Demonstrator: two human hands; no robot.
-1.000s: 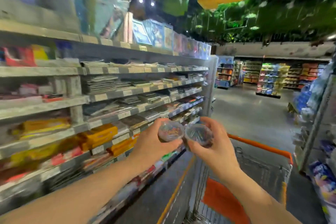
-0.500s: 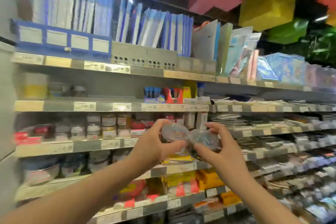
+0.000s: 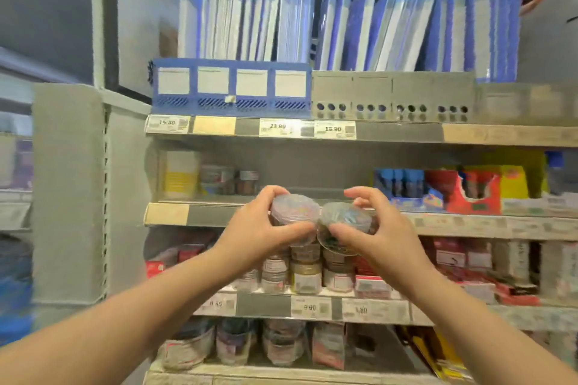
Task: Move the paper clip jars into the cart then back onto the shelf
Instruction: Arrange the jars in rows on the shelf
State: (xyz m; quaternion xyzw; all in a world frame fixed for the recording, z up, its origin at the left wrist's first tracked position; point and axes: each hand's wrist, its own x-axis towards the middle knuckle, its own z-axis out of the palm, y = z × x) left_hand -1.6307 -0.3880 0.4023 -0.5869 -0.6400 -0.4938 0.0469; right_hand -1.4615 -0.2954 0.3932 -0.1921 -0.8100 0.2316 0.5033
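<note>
Two clear round paper clip jars, lids on, coloured clips inside. The left jar (image 3: pixel 295 216) and right jar (image 3: pixel 345 222) touch side by side, both tilted, raised before the shelf (image 3: pixel 200 215).

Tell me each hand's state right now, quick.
Left hand: holding the left paper clip jar.
Right hand: holding the right paper clip jar.

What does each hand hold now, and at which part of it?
The left hand holds one paper clip jar by its round side, between thumb and fingers. The right hand holds a second jar the same way.
</note>
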